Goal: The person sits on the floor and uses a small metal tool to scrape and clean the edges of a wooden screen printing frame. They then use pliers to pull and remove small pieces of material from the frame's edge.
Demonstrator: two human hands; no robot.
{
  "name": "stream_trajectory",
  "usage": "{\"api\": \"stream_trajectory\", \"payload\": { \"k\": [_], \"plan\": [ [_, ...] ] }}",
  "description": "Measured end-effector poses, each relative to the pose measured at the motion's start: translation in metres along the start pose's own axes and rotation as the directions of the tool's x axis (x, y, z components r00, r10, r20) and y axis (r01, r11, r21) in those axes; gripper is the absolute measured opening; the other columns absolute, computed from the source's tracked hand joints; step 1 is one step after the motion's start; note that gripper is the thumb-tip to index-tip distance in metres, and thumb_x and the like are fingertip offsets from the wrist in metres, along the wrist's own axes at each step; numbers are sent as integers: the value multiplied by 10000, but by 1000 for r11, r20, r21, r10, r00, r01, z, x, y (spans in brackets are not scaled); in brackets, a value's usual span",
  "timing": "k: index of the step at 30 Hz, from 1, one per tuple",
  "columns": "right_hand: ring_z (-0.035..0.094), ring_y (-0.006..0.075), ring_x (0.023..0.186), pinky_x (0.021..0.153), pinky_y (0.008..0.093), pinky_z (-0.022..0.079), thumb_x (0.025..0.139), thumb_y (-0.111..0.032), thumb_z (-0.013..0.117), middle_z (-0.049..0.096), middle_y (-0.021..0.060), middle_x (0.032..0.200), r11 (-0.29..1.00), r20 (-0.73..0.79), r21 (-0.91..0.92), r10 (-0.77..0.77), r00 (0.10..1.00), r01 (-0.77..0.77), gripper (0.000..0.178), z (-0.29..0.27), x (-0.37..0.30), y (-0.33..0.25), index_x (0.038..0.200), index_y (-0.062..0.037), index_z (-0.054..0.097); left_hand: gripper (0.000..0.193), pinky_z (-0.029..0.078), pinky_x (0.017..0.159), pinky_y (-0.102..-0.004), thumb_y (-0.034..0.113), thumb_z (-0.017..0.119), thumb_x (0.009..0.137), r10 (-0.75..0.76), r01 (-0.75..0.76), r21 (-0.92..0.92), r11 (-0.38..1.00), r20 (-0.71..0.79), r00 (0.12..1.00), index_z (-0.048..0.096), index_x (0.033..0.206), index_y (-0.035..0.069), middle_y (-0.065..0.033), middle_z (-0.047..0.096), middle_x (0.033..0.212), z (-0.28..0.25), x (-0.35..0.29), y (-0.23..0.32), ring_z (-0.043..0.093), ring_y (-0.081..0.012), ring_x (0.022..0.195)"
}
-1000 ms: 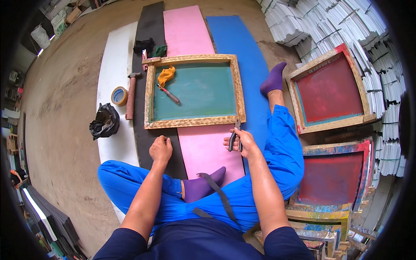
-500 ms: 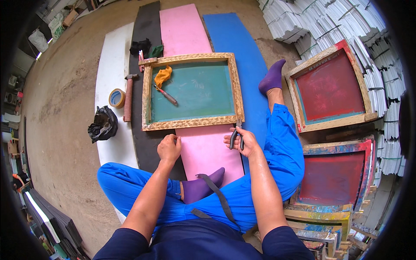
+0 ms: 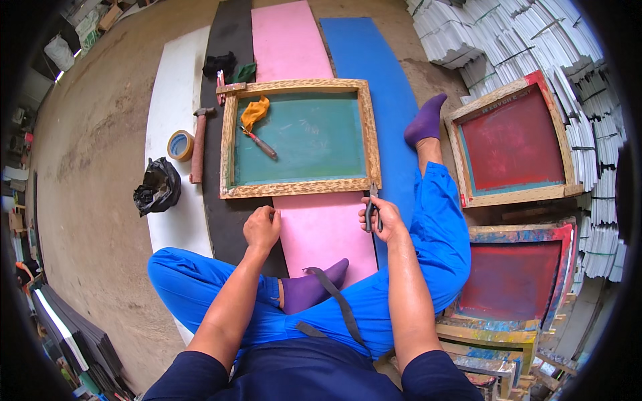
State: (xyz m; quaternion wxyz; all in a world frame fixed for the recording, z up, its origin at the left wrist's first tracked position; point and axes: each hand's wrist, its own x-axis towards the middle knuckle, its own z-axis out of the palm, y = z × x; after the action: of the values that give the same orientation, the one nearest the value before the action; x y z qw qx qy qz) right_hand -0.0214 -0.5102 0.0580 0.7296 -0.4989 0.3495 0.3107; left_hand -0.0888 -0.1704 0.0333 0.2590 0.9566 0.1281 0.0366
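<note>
In my right hand point(image 3: 384, 219) is a pair of pliers point(image 3: 369, 215) with black handles, my fingers closed round them. Their jaws point away from me, at the near right corner of a wooden frame point(image 3: 301, 190) with a green screen point(image 3: 314, 150) stretched in it. My left hand point(image 3: 261, 228) is curled closed just short of the frame's near edge; whatever its fingers may hold is hidden. On the screen's left part lie an orange cloth point(image 3: 254, 113) and a screwdriver-like tool point(image 3: 262, 146) with a brownish handle.
Left of the frame are a hammer point(image 3: 198, 150), a tape roll point(image 3: 180, 146) and an open black plastic bag point(image 3: 159, 189). Pink point(image 3: 328, 234), blue point(image 3: 374, 60), black and white sheets lie underneath. A red-screened frame point(image 3: 515, 144), stacked frames point(image 3: 511, 277) and white bundles point(image 3: 441, 37) stand right.
My right fingers have closed further round the pliers, and the handles have come nearer together and more upright. My left hand looks the same. The whole view has shifted slightly.
</note>
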Motion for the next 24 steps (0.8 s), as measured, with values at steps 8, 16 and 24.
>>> {"api": "stream_trajectory", "payload": {
  "k": [8, 16, 24],
  "plan": [
    [579, 177, 450, 387, 347, 474, 1041, -286, 575, 610, 85, 650, 771, -243, -629, -313, 918, 97, 298, 16, -9, -2, 1021, 10, 597, 201, 542, 696, -451, 283, 718, 907, 59, -59, -47, 997, -3, 998, 705, 853, 90, -74, 692, 824, 3, 10, 12, 696, -300, 779],
    [561, 159, 439, 362, 340, 450, 1051, -285, 562, 580, 73, 633, 724, -261, -677, -406, 876, 134, 299, 20, 1, 13, 962, 0, 544, 188, 537, 683, -453, 276, 722, 905, 28, -26, -66, 997, 29, 999, 706, 852, 96, -64, 690, 816, 7, 14, 25, 687, -293, 755],
    [670, 542, 903, 786, 599, 526, 1013, -326, 584, 699, 332, 896, 433, -226, -888, -703, 674, 153, 382, 22, 9, 34, 991, 52, 641, 203, 539, 675, -435, 289, 722, 910, 35, -31, -103, 994, 38, 999, 712, 849, 96, -63, 692, 797, 9, 16, 40, 691, -286, 747]
  ]
}}
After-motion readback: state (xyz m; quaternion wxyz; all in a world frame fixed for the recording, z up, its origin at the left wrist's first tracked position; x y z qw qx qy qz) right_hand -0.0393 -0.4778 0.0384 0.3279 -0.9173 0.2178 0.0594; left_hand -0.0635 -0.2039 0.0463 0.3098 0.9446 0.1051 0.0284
